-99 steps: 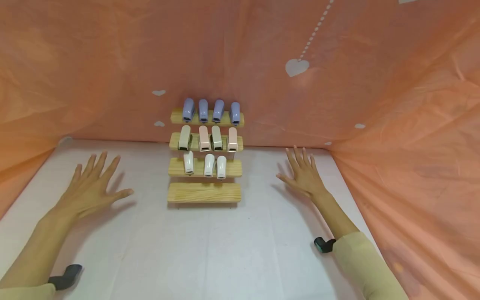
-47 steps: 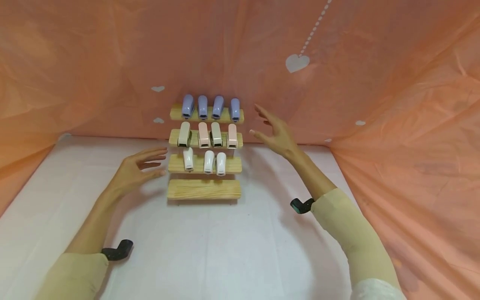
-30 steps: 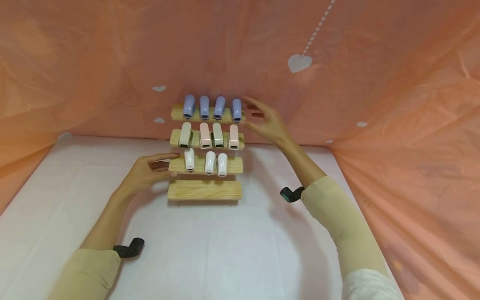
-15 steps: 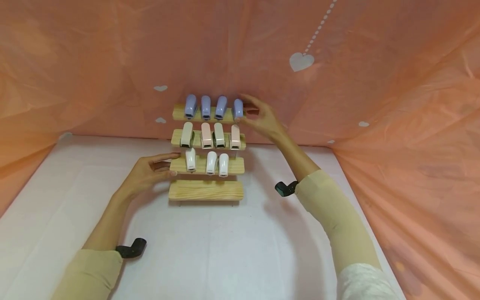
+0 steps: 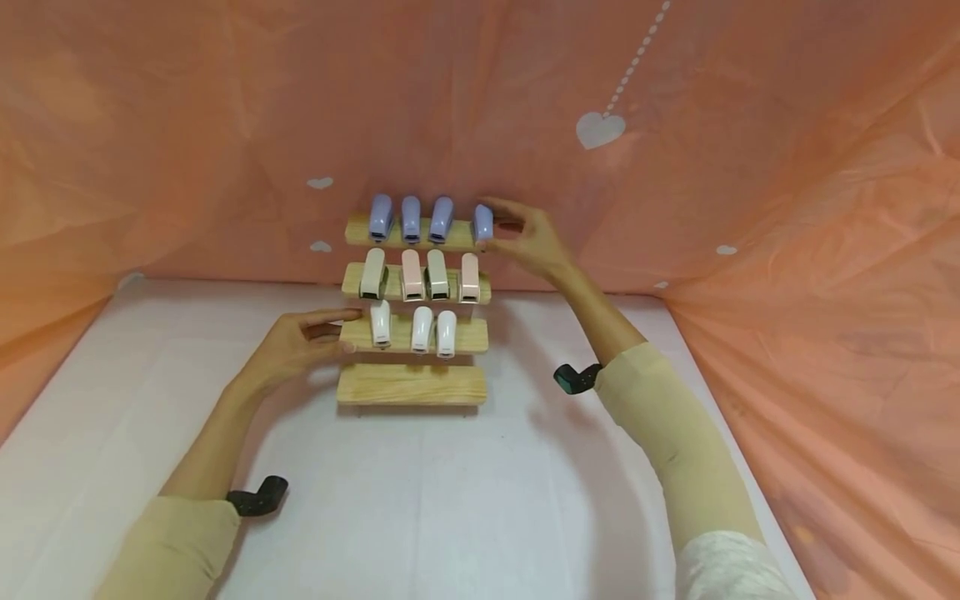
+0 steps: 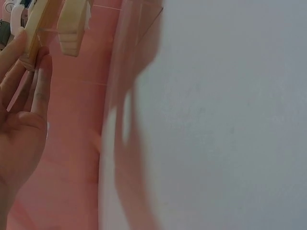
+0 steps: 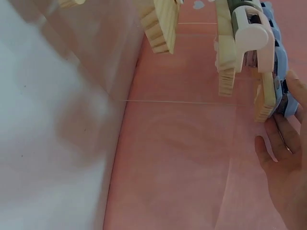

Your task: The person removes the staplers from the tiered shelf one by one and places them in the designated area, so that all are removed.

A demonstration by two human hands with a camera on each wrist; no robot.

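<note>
A four-tier wooden display rack [image 5: 412,385] stands at the back of the white table. In the head view my right hand [image 5: 534,244] pinches the rightmost purple mini stapler [image 5: 483,223] on the top tier, thumb in front and fingers behind. That stapler is turned a little to the right. The right wrist view shows my right hand [image 7: 288,165] at the same purple stapler [image 7: 290,106] by the tier's end. With my left hand [image 5: 292,346] I hold the left end of the tier carrying white staplers [image 5: 422,329]; the left wrist view shows fingers around that wooden plank [image 6: 36,33].
Three more purple staplers [image 5: 410,218] share the top tier. Green staplers [image 5: 373,273] and pink staplers [image 5: 412,275] alternate below. The lowest plank bears nothing. An orange cloth wall [image 5: 225,125] with white hearts rises behind and at the sides.
Both hands came in from the table's sides to the rack. The left took hold of the white staplers' tier. The right took hold of the rightmost purple stapler, which has shifted slightly right and tilted.
</note>
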